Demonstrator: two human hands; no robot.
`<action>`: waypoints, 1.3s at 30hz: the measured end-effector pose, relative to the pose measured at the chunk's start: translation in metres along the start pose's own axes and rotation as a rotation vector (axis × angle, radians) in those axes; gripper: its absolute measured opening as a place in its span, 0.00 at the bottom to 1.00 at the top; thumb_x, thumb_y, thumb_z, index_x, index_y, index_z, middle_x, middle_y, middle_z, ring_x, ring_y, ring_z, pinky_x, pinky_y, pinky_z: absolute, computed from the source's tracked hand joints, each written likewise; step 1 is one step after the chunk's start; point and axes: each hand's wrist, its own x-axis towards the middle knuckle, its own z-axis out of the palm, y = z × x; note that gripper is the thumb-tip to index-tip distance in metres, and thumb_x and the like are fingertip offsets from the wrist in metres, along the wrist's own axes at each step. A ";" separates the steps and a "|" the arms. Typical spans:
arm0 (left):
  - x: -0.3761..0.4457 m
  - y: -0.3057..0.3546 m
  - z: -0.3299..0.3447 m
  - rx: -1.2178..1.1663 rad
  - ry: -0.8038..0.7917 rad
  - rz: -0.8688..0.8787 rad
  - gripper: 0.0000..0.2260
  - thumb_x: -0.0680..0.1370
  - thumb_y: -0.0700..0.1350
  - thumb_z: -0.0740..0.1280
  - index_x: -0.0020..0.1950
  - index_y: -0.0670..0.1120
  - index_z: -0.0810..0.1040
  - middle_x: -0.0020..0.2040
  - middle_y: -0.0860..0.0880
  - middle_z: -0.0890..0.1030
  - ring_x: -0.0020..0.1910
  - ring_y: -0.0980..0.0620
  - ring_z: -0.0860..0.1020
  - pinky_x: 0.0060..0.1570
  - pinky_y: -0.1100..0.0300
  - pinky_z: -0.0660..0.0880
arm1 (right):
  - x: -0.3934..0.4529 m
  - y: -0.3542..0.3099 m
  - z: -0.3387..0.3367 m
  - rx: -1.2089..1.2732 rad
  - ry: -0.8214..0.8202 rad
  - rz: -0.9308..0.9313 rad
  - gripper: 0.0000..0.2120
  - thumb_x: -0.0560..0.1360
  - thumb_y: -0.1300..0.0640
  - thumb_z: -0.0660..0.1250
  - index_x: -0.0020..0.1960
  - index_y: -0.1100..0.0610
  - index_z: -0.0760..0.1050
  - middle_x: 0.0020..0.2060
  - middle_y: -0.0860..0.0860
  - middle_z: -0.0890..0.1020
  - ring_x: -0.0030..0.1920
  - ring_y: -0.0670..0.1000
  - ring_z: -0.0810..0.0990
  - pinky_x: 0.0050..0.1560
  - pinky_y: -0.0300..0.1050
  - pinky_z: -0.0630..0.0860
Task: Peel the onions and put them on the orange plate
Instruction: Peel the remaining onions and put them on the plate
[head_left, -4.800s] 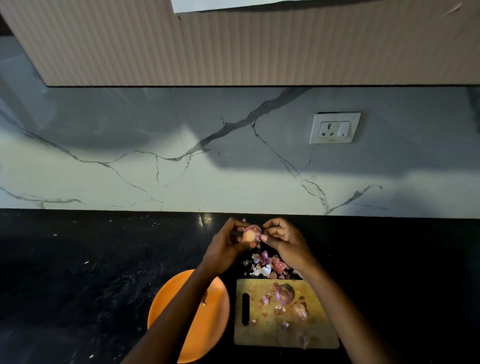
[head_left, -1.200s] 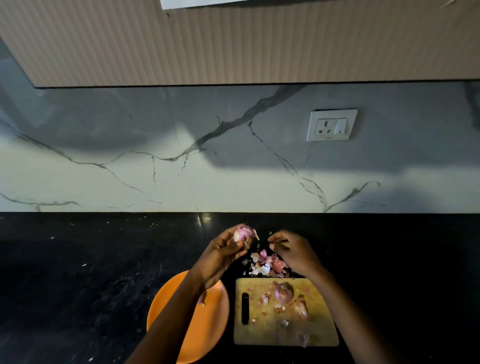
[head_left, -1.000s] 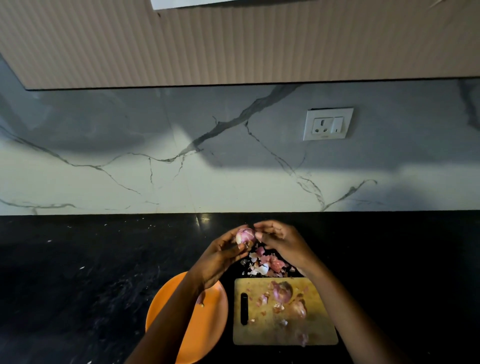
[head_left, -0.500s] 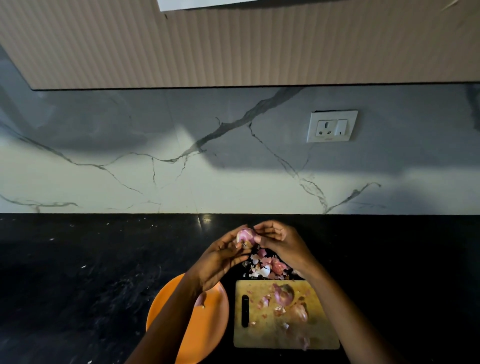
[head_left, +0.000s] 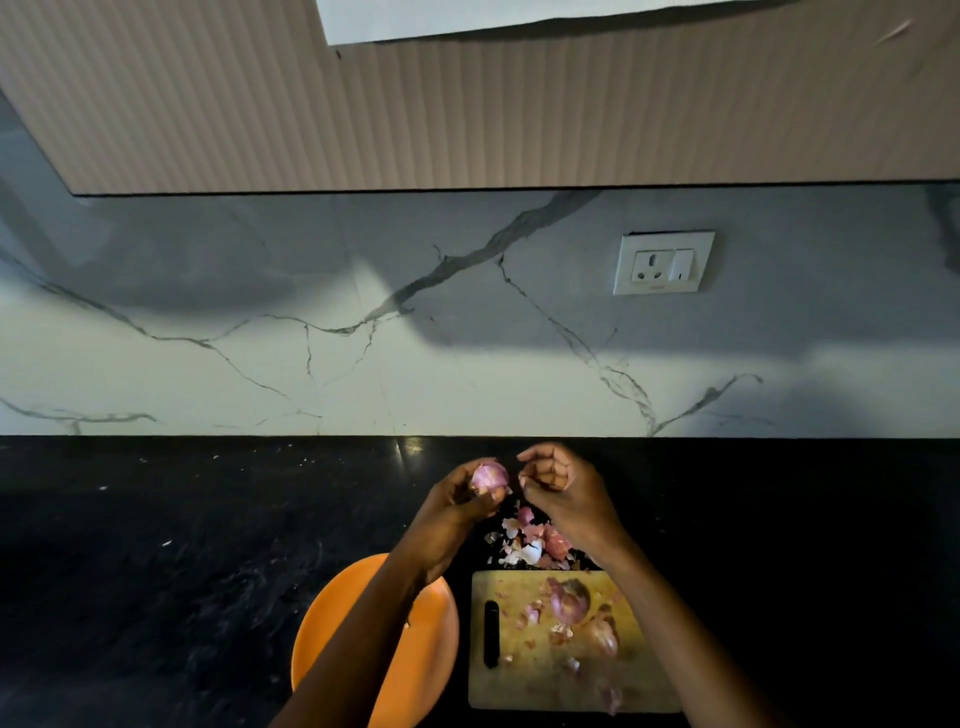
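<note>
Since half a second ago: right hand (head_left: 563, 491) drawn slightly off the onion (head_left: 489, 477), fingers curled; whether they pinch a peel scrap cannot be told. Countertop (head_left: 182, 545), black. Cutting board (head_left: 524, 675), near edge, two onions waiting. Orange plate (head_left: 426, 644), beside it. Left hand (head_left: 457, 512) grasps the part-peeled onion; peeling likely nearly done.

Peel pile (head_left: 530, 543) blocks counter (head_left: 156, 545) behind cutting board (head_left: 519, 686); left counter open.
</note>
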 end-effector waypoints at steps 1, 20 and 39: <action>0.000 0.001 -0.001 -0.003 -0.008 0.000 0.19 0.78 0.35 0.68 0.68 0.43 0.76 0.61 0.43 0.82 0.56 0.52 0.82 0.52 0.62 0.78 | 0.001 0.003 -0.004 -0.026 0.025 0.015 0.15 0.74 0.68 0.72 0.53 0.50 0.79 0.46 0.48 0.85 0.49 0.43 0.83 0.53 0.39 0.80; 0.001 0.001 -0.001 0.474 0.152 0.250 0.23 0.68 0.37 0.80 0.59 0.47 0.76 0.54 0.47 0.83 0.51 0.51 0.84 0.49 0.55 0.83 | 0.000 -0.017 0.007 -0.121 -0.071 -0.066 0.12 0.71 0.55 0.78 0.53 0.45 0.82 0.50 0.43 0.84 0.48 0.42 0.83 0.48 0.41 0.82; 0.000 0.000 0.003 0.549 0.191 0.238 0.23 0.69 0.37 0.79 0.59 0.47 0.75 0.54 0.51 0.83 0.49 0.59 0.83 0.44 0.65 0.80 | 0.000 -0.005 0.001 -0.157 -0.079 -0.044 0.08 0.80 0.56 0.69 0.57 0.50 0.82 0.49 0.43 0.86 0.50 0.39 0.84 0.49 0.36 0.81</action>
